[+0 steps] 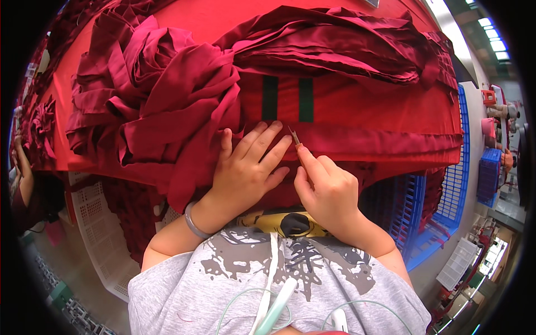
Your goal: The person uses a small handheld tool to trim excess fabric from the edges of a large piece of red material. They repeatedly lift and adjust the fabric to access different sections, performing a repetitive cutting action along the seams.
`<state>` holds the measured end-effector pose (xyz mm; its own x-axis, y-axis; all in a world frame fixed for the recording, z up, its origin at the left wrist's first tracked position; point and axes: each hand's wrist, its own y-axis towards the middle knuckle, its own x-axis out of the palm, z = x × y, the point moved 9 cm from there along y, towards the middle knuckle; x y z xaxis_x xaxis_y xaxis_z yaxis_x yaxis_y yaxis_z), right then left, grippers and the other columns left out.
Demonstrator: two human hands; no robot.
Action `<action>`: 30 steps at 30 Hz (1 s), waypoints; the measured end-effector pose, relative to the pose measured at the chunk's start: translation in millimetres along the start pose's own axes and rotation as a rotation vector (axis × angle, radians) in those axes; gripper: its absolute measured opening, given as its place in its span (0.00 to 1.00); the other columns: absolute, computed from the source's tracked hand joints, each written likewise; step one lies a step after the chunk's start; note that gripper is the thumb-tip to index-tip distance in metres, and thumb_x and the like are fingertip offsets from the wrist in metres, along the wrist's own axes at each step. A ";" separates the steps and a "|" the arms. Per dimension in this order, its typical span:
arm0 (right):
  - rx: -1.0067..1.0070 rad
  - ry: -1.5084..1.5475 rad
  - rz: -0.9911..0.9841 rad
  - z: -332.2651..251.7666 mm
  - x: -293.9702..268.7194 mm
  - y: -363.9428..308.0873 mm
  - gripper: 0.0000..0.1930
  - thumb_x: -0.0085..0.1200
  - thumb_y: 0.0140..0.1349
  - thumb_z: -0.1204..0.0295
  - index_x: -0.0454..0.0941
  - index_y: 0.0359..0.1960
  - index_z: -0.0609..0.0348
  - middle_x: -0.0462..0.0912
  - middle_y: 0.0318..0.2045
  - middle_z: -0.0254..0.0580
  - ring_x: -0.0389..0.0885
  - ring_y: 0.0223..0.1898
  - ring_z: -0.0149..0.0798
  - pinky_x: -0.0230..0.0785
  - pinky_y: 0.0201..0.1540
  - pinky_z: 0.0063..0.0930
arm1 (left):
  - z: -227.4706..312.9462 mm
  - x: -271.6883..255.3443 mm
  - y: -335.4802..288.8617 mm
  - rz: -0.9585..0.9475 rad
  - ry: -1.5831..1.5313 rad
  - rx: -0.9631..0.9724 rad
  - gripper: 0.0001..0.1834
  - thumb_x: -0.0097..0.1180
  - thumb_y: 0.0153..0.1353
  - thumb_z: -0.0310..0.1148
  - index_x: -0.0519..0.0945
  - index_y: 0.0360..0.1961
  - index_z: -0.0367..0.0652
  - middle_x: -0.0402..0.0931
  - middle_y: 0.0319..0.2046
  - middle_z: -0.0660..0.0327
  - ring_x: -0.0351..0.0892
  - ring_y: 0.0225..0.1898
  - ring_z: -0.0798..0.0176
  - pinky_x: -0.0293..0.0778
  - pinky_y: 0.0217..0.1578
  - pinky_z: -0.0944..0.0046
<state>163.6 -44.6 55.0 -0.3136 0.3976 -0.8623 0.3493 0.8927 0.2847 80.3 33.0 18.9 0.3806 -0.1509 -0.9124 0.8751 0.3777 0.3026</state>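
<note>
My left hand (pixel 245 167) lies flat, fingers spread, on dark red fabric (pixel 357 139) at the table's near edge. My right hand (pixel 326 187) pinches a small metal thread snipper (pixel 294 135), its tip pointing up at the cloth just right of my left fingertips. The flat red piece in front of me has two dark green stripes (pixel 287 99) on it. A grey band sits on my left wrist (pixel 192 222).
A crumpled heap of dark red garments (pixel 151 89) lies at the left and another folded pile (pixel 346 47) at the back. Blue plastic crates (pixel 446 195) stand at the right, white crates (pixel 95 218) at the lower left. Another person's arm (pixel 22 173) shows at the far left.
</note>
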 end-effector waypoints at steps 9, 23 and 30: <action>0.055 0.120 0.183 13.4 -7.2 2.8 0.19 0.58 0.53 0.79 0.79 0.49 0.66 0.74 0.20 0.38 0.74 0.16 0.35 0.67 0.17 0.28 | 0.7 -0.4 0.7 -0.007 -0.002 0.012 0.26 0.59 0.57 0.48 0.77 0.56 0.57 0.70 0.61 0.65 0.66 0.63 0.66 0.28 0.70 0.39; 0.019 0.090 0.111 10.8 -12.6 8.1 0.18 0.58 0.52 0.78 0.80 0.47 0.65 0.73 0.19 0.37 0.72 0.14 0.35 0.66 0.17 0.28 | -1.3 -1.9 -0.2 -0.008 -0.038 -0.001 0.26 0.60 0.56 0.48 0.77 0.57 0.57 0.69 0.62 0.65 0.66 0.63 0.65 0.34 0.69 0.38; -0.015 0.102 0.086 8.8 -8.3 12.8 0.20 0.56 0.54 0.79 0.77 0.51 0.65 0.76 0.24 0.41 0.77 0.19 0.41 0.70 0.21 0.32 | -2.1 0.3 -0.4 -0.031 -0.067 -0.004 0.27 0.59 0.58 0.49 0.76 0.59 0.58 0.69 0.62 0.65 0.66 0.63 0.63 0.28 0.70 0.41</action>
<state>178.5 -38.3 62.1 -0.3712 0.4920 -0.7875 0.3659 0.8570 0.3630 79.5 34.7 17.9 0.3731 -0.2235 -0.9005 0.8856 0.3753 0.2738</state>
